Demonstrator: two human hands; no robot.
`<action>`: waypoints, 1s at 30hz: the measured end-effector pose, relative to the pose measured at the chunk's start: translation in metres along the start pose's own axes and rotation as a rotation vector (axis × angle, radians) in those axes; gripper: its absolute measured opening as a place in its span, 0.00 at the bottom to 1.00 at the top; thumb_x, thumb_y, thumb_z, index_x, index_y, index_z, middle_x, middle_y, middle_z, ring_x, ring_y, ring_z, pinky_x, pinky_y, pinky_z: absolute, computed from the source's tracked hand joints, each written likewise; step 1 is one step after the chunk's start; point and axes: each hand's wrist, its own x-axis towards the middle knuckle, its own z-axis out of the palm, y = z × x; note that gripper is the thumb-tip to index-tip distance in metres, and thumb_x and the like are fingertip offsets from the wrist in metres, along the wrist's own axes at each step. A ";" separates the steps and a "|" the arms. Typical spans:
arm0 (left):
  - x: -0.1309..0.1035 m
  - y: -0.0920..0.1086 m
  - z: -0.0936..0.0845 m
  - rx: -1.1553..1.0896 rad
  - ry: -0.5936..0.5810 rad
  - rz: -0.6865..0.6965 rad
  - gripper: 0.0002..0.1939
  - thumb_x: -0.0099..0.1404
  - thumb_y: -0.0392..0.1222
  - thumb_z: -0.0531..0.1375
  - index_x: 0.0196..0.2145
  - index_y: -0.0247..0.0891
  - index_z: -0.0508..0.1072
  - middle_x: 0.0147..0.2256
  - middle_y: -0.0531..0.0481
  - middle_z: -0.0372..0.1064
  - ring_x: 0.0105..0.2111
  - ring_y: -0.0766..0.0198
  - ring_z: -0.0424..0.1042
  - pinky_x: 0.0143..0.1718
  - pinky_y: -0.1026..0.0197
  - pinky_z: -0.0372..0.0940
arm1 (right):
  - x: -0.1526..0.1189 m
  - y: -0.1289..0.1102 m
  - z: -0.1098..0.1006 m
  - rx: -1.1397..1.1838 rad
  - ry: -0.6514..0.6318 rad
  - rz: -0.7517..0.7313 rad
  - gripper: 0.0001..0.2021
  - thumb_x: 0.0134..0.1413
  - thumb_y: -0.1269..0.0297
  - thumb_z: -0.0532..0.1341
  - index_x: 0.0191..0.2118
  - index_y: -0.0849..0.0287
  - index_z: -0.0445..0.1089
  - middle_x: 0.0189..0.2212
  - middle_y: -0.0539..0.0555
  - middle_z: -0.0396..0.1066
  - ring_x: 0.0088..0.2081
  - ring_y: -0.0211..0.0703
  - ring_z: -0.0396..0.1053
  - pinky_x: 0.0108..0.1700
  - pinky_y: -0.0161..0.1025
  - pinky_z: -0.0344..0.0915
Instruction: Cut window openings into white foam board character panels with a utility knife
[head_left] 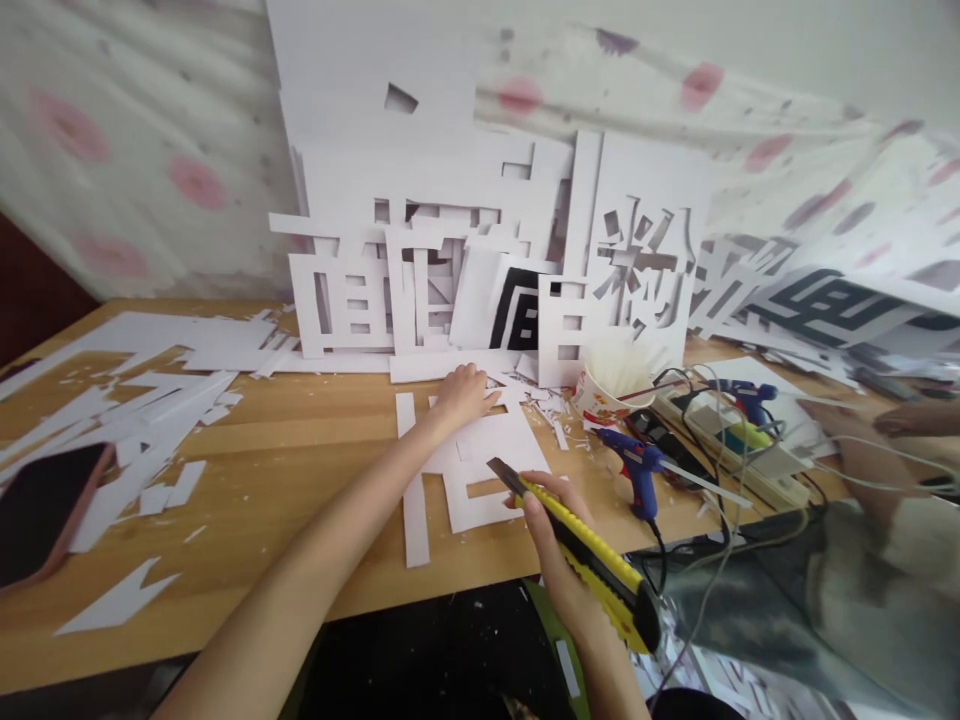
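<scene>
In my right hand [559, 535] is a yellow and black utility knife [589, 560], its blade out and pointing up and left. The blade is above a white cut-out board piece [495, 447] lying on the table. My left hand [463, 393] rests at the far edge of that piece, its thumb apart from the fingers and its fingertips partly hidden. Just beyond it lies a white strip [427, 366]. A long narrow white strip [414, 500] lies left of the cut-out piece, partly under my left forearm.
White boards with cut-out characters [341, 290] lean at the back. On the right are a paper cup [598, 393], a blue glue gun [637, 465], a power strip [776, 480] and cables. Scraps [150, 400] and a phone [49, 510] lie left. Another person's hand [904, 420] shows far right.
</scene>
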 end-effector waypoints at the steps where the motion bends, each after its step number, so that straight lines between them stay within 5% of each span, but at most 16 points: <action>1: 0.006 0.002 0.001 -0.007 -0.011 0.012 0.23 0.71 0.56 0.54 0.46 0.32 0.76 0.48 0.36 0.73 0.49 0.49 0.71 0.48 0.54 0.65 | 0.004 0.003 0.004 -0.026 -0.007 -0.017 0.16 0.58 0.48 0.62 0.45 0.54 0.71 0.32 0.51 0.77 0.37 0.44 0.76 0.40 0.39 0.71; 5: 0.028 0.009 0.009 -0.054 -0.040 0.086 0.30 0.69 0.63 0.53 0.47 0.33 0.76 0.50 0.36 0.72 0.49 0.48 0.71 0.48 0.53 0.64 | 0.022 0.021 0.023 -0.103 0.081 -0.051 0.12 0.57 0.52 0.65 0.38 0.55 0.70 0.29 0.49 0.75 0.29 0.41 0.72 0.31 0.37 0.69; 10: 0.044 0.014 0.027 -0.083 -0.011 0.254 0.24 0.69 0.57 0.55 0.48 0.33 0.75 0.48 0.36 0.72 0.49 0.48 0.71 0.47 0.53 0.63 | 0.044 0.034 0.046 -0.260 0.199 -0.213 0.07 0.57 0.59 0.65 0.35 0.55 0.69 0.29 0.50 0.76 0.38 0.46 0.76 0.52 0.51 0.72; 13: 0.048 0.016 0.036 -0.117 -0.009 0.326 0.21 0.70 0.53 0.55 0.49 0.33 0.74 0.48 0.36 0.72 0.49 0.49 0.71 0.47 0.54 0.62 | 0.055 0.039 0.058 -0.308 0.139 -0.336 0.04 0.58 0.67 0.64 0.35 0.54 0.67 0.27 0.45 0.75 0.31 0.40 0.75 0.59 0.56 0.68; 18: 0.049 0.019 0.040 -0.139 -0.062 0.256 0.27 0.71 0.57 0.53 0.49 0.28 0.74 0.43 0.33 0.75 0.45 0.46 0.74 0.40 0.52 0.62 | 0.060 0.049 0.066 -0.329 0.058 -0.467 0.10 0.55 0.76 0.63 0.38 0.55 0.65 0.28 0.44 0.72 0.31 0.36 0.74 0.57 0.55 0.67; 24: 0.052 0.020 0.038 -0.156 -0.132 0.283 0.35 0.65 0.69 0.54 0.43 0.29 0.78 0.42 0.32 0.76 0.42 0.45 0.75 0.36 0.53 0.59 | 0.059 0.051 0.060 -0.379 -0.039 -0.480 0.13 0.54 0.79 0.61 0.41 0.55 0.63 0.27 0.42 0.70 0.30 0.36 0.73 0.55 0.58 0.67; 30: 0.052 0.020 0.042 -0.166 -0.128 0.269 0.31 0.70 0.62 0.52 0.44 0.29 0.78 0.42 0.33 0.75 0.43 0.47 0.73 0.38 0.53 0.57 | 0.064 0.043 0.062 -0.435 -0.068 -0.399 0.13 0.56 0.79 0.60 0.41 0.54 0.62 0.27 0.42 0.70 0.29 0.36 0.73 0.54 0.56 0.68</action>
